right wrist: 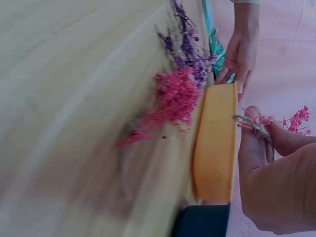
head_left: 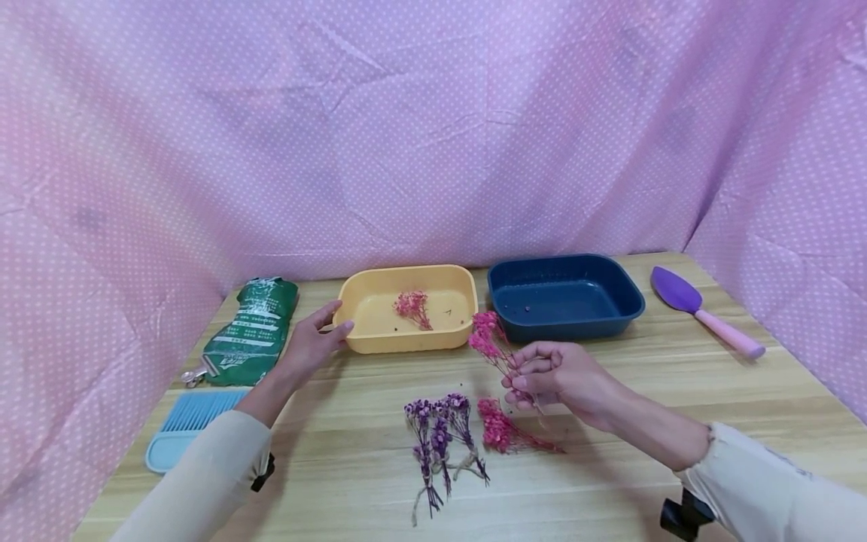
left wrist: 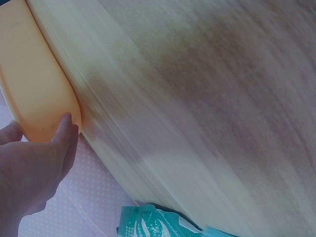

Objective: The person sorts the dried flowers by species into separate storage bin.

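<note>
Table [head_left: 339, 467]: light wood grain is running across the top; I'm seeing glare near the front.
Room: pink polka-dot cloth [head_left: 433, 135] is hanging in folds behind the table and along both sides.
Back edge: yellow tub [head_left: 406, 344] and navy tub [head_left: 565, 329] are sitting near it side by side, a narrow gap separating them.
Left edge: green bag [head_left: 250, 331] is lying near it, metal clip [head_left: 194, 376] poking outward; light-blue brush [head_left: 183, 430] is lying in front of the bag.
Right edge: purple trowel [head_left: 698, 310] is lying near it, pink handle angling forward.
Working room: wood is showing between the yellow tub and the three purple bunches [head_left: 440, 436], also from the loose pink bunch [head_left: 501, 433] out to the right edge, right forearm crossing above.
Left hand [head_left: 314, 339]: not clenching; fairly straight fingers and thumb are touching the yellow tub's left end.
Right hand [head_left: 555, 380]: thumb and fingers are pinching the held pink bunch [head_left: 489, 339] by its stems, twine showing in the right wrist view.
Held bunch position: hovering above the table, blooms pointing toward the tub gap.
Yellow tub contents: another pink bunch [head_left: 413, 305] is lying inside among small dark bits.
</note>
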Demonstrator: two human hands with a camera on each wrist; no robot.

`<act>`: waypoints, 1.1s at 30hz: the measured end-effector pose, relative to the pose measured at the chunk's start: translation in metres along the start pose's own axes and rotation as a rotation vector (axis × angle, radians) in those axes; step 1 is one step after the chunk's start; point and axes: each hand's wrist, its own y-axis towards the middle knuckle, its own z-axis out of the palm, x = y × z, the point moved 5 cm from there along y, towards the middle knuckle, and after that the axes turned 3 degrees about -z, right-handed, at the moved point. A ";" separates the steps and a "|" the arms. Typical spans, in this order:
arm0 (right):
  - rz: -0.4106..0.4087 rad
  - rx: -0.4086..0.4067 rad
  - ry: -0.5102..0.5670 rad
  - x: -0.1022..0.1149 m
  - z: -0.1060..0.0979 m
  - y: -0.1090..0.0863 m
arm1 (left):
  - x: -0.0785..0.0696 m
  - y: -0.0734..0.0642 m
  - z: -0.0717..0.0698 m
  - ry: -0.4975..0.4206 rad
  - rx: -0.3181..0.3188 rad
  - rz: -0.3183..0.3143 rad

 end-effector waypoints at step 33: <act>-0.098 -0.115 -0.060 0.064 0.040 0.143 | 0.001 0.000 0.001 0.016 0.004 -0.015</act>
